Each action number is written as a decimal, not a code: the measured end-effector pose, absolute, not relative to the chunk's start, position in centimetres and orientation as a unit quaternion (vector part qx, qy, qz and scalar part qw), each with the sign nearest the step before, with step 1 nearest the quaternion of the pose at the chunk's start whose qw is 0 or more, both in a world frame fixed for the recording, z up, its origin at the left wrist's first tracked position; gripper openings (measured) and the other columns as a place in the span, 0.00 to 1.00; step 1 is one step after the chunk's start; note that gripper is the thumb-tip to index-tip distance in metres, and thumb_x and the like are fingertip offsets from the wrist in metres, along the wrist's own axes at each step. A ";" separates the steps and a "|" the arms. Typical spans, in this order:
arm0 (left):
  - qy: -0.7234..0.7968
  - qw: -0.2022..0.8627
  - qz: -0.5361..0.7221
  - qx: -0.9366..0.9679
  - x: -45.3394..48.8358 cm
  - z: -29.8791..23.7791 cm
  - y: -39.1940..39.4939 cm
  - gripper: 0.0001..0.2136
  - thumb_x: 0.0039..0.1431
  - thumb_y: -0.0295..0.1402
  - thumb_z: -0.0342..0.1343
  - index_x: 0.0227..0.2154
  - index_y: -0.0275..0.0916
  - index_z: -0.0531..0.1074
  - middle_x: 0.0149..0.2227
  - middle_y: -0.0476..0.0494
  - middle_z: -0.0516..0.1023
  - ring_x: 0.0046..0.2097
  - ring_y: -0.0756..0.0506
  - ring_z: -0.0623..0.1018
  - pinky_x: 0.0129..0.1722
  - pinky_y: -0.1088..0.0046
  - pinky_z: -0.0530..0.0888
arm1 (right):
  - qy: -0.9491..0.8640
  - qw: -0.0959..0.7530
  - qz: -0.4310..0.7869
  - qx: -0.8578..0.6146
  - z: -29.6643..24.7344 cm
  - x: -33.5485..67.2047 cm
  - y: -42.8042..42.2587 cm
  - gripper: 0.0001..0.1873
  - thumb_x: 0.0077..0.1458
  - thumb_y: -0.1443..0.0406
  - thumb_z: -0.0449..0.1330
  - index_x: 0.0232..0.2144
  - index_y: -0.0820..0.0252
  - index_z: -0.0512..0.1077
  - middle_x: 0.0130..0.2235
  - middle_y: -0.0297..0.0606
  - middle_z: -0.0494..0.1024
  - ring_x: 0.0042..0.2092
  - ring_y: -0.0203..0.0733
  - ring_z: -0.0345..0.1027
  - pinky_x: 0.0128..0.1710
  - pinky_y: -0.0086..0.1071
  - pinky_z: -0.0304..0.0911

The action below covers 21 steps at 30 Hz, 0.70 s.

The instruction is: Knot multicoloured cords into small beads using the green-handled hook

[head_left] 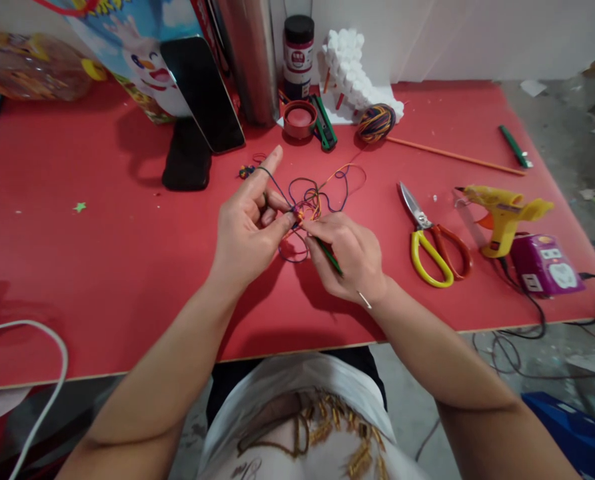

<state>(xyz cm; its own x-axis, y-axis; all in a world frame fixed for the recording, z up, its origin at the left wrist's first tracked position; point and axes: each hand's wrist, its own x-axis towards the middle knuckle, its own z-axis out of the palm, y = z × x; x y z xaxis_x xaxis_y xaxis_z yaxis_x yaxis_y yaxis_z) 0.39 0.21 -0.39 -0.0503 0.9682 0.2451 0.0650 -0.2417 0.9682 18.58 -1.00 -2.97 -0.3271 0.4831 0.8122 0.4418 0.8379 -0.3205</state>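
My left hand point(250, 223) pinches a small piece of multicoloured crochet work point(298, 215) between thumb and fingers. Its index finger is raised, with a dark strand of yarn point(276, 183) running over it. In my right hand point(350, 257) is a crochet hook with a green handle point(329, 256); a silvery end sticks out near the wrist. The tip meets the work at the left fingertips, where detail is too small to make out. Loose loops of yarn point(345, 193) lie beyond the hands, leading towards a multicoloured yarn ball point(376, 123).
To the right lie scissors point(430, 243), a yellow glue gun point(502, 210) and a purple power block point(545, 263). A thin orange stick point(457, 157) lies behind them. At the back stand a phone point(205, 97), a steel flask point(250, 60), a dark-capped jar point(298, 57) and a green cutter point(323, 123).
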 end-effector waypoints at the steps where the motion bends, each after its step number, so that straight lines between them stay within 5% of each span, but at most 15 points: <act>1: 0.467 0.400 0.550 0.565 0.3 -0.4 0.3 0.31 0.53 0.22 0.68 0.60 0.53 0.81 0.32 0.50 0.72 0.30 0.49 0.63 0.30 0.69 0.65 | -0.812 0.507 0.038 -0.287 -2.8 18.8 -1.1 0.10 0.68 0.71 0.61 0.50 0.62 0.76 0.40 0.45 0.85 0.41 0.43 0.81 0.41 0.34 0.76; 10: 0.456 0.339 0.485 0.664 0.1 -0.9 0.1 0.31 0.56 0.22 0.64 0.63 0.50 0.79 0.33 0.51 0.73 0.31 0.49 0.63 0.31 0.69 0.64 | -0.747 0.494 0.278 -0.347 -0.4 20.8 -1.0 0.06 0.64 0.69 0.64 0.38 0.59 0.82 0.35 0.36 0.85 0.33 0.36 0.76 0.35 0.31 0.72; 17: 0.433 0.317 0.443 0.718 -0.3 -0.4 -0.1 0.28 0.57 0.23 0.67 0.60 0.50 0.83 0.34 0.49 0.82 0.34 0.47 0.70 0.40 0.66 0.73 | -0.557 0.514 0.536 -0.372 0.4 21.7 0.4 0.08 0.49 0.74 0.63 0.27 0.59 0.81 0.20 0.29 0.75 0.21 0.30 0.62 0.20 0.26 0.56; 21: 0.428 0.401 0.457 0.669 -0.3 0.0 -0.1 0.27 0.53 0.22 0.72 0.56 0.49 0.86 0.34 0.48 0.84 0.34 0.47 0.74 0.42 0.66 0.77 | -0.475 0.488 0.631 -0.371 0.7 21.8 0.8 0.04 0.50 0.71 0.67 0.26 0.60 0.82 0.17 0.30 0.74 0.18 0.29 0.58 0.15 0.23 0.44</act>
<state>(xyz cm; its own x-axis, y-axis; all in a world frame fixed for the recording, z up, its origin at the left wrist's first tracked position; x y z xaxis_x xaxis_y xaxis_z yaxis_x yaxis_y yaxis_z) -0.29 -0.12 -0.02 0.2163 0.9389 0.2678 0.2059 -0.3120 0.9275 21.81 0.80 0.66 -0.2485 0.9686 -0.0054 -0.2638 -0.0730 -0.9618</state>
